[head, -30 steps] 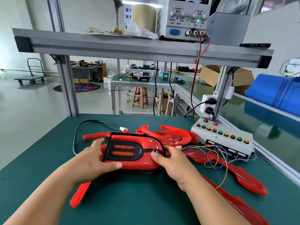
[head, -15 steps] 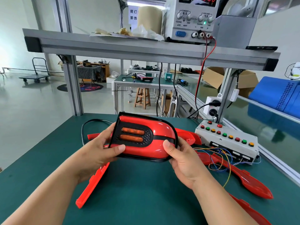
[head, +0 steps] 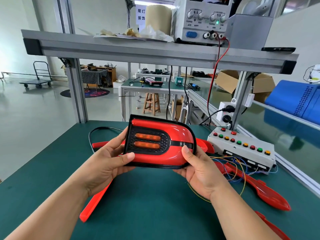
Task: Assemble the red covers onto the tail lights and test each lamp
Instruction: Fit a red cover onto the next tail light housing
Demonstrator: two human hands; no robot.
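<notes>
A green tabletop (head: 155,205) fills the lower scene beneath an aluminium shelf (head: 121,49) that spans the workstation. At far right, a blue roll (head: 294,103) lies on the neighbouring bench. On the shelf, right of centre, stands a grey power supply (head: 200,19) with one green lamp lit; a red lead (head: 213,80) drops from its terminals towards the back of the tabletop. A white control box (head: 242,149) with rows of red, green and amber buttons sits at the tabletop's right edge.

At centre, a person holds a tail light (head: 173,130) clear of the tabletop, its face tipped up towards the camera and its glossy red cover seated inside a black rim. Loose red covers lie on the tabletop: one long piece (head: 94,203) under the left forearm, others (head: 259,193) to the right, beside the control box.

The left hand (head: 107,161) grips the lamp's squared left end, thumb across the lower front corner and fingers behind. The right hand (head: 200,168) clasps the rounded right end, thumb pressed on the front by the black band.

A black cable (head: 93,132) loops behind the left hand; thin coloured wires (head: 232,163) trail from the control box. Two amber lenses (head: 148,136) sit stacked in the lamp's dark panel.
</notes>
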